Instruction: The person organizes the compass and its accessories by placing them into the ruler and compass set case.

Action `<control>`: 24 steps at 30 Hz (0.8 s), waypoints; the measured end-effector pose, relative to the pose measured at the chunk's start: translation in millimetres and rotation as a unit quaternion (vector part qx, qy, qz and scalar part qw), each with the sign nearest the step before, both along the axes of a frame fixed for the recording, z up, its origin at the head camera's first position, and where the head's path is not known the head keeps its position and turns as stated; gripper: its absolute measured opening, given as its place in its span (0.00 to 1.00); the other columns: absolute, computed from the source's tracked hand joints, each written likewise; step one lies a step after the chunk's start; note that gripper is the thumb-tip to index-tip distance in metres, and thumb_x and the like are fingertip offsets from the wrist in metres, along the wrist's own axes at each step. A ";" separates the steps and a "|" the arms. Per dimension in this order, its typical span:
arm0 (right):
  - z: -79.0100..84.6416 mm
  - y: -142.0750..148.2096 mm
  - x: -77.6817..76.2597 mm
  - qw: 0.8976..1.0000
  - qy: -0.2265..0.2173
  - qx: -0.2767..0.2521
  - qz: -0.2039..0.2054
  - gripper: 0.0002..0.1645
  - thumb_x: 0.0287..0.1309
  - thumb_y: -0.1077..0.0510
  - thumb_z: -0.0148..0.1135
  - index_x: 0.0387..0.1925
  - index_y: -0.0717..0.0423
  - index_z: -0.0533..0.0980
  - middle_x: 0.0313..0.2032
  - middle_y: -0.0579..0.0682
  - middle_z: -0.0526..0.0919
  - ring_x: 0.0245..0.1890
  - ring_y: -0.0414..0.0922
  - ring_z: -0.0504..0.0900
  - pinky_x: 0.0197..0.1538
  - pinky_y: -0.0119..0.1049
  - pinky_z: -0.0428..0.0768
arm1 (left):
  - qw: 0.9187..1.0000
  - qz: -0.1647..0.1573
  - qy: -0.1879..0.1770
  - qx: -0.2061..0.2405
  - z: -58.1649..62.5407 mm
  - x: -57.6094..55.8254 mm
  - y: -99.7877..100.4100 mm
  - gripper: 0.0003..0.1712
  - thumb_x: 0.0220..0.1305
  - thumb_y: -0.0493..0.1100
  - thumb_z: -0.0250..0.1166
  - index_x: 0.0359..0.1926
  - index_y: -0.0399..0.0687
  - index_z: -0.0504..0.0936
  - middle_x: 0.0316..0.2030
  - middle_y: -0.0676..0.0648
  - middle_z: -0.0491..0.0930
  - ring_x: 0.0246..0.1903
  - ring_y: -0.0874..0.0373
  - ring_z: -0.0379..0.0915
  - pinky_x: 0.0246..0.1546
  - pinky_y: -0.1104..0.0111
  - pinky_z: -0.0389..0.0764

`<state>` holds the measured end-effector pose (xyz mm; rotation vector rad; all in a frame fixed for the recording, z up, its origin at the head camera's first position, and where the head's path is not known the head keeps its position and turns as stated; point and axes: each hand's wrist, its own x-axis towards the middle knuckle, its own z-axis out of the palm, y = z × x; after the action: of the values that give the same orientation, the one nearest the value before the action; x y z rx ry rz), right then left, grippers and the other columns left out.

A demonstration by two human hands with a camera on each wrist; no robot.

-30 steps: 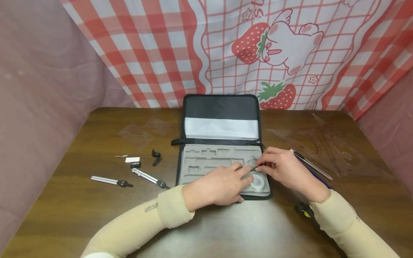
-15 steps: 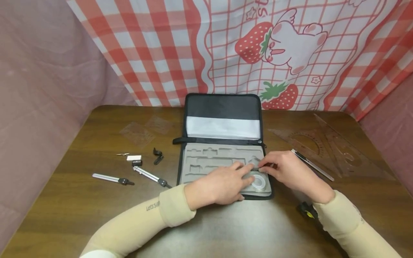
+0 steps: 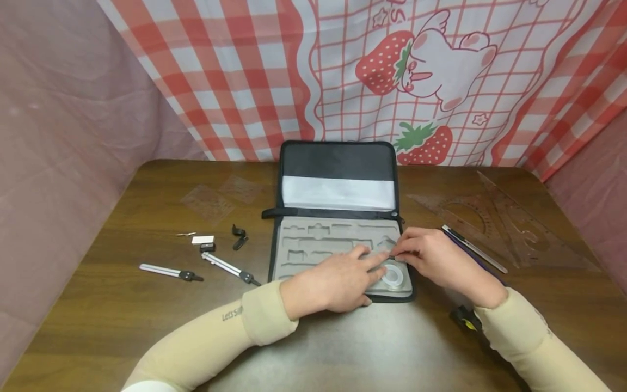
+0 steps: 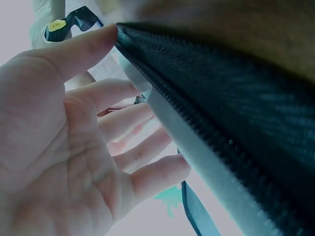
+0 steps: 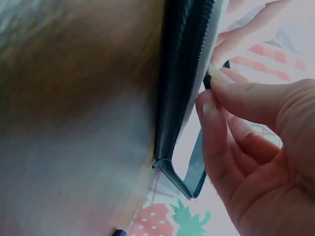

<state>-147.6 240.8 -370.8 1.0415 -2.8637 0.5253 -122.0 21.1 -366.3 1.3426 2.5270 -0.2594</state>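
Note:
An unzipped black case (image 3: 338, 160) stands with its lid up, and a grey foam insert (image 3: 320, 245) with shaped recesses fills its base. My left hand (image 3: 338, 280) rests on the foam's lower right with spread fingers, its thumb at the zip edge in the left wrist view. A round white ring (image 3: 393, 276), like a tape roll, sits in the foam beside the left fingertips. At the insert's right side, my right hand (image 3: 436, 264) pinches a small black piece (image 5: 207, 81) between thumb and index finger. Most of that piece is hidden, so its kind is unclear.
Left of the case lie two compasses (image 3: 230, 268), a white eraser (image 3: 203, 240), a black sharpener (image 3: 208, 247), a black clip-like part (image 3: 239, 237) and clear stencils (image 3: 208, 203). On the right are a craft knife (image 3: 472, 248), clear set squares (image 3: 529, 234) and a black-yellow object (image 3: 465, 318).
My right fingers have shifted slightly at the foam's right side, and less of the black piece shows between them. My left hand stays in place. The head view has shifted a little.

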 end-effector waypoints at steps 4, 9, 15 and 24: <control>-1.9 0.2 -0.5 1.000 -0.002 0.000 -0.013 0.10 0.44 0.61 0.69 0.31 0.43 0.82 0.30 0.37 0.78 0.28 0.32 0.74 0.33 0.30 0.76 | 1.000 0.002 -0.004 0.002 0.1 0.1 0.4 0.38 0.64 0.64 0.49 0.71 0.61 0.51 0.72 0.57 0.35 0.67 0.54 0.40 0.51 0.63 0.69; -1.4 2.5 -2.3 1.000 -0.009 0.007 -0.007 0.10 0.44 0.61 0.69 0.31 0.44 0.82 0.30 0.36 0.78 0.29 0.32 0.74 0.34 0.31 0.76 | 1.000 0.002 -0.006 0.001 0.4 -0.3 0.8 0.38 0.64 0.64 0.49 0.71 0.61 0.51 0.72 0.57 0.37 0.67 0.53 0.41 0.52 0.63 0.69; 4.2 12.7 -3.7 0.999 -0.019 0.023 0.033 0.14 0.44 0.64 0.68 0.35 0.47 0.83 0.33 0.39 0.78 0.31 0.33 0.75 0.33 0.29 0.76 | 1.000 0.004 -0.010 0.001 0.8 -0.3 1.3 0.38 0.64 0.63 0.50 0.71 0.61 0.51 0.72 0.57 0.38 0.67 0.53 0.41 0.53 0.64 0.68; 8.5 16.5 -1.8 0.995 -0.019 0.066 0.065 0.19 0.44 0.71 0.64 0.39 0.50 0.83 0.35 0.43 0.75 0.30 0.36 0.72 0.31 0.27 0.74 | 1.000 0.011 -0.004 0.005 0.5 1.0 1.7 0.39 0.63 0.63 0.50 0.71 0.61 0.51 0.72 0.58 0.38 0.68 0.54 0.41 0.53 0.65 0.67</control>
<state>-149.4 257.4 -362.3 1.2590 -2.9120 0.3693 -121.0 22.7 -365.7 1.3157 2.5390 -0.2361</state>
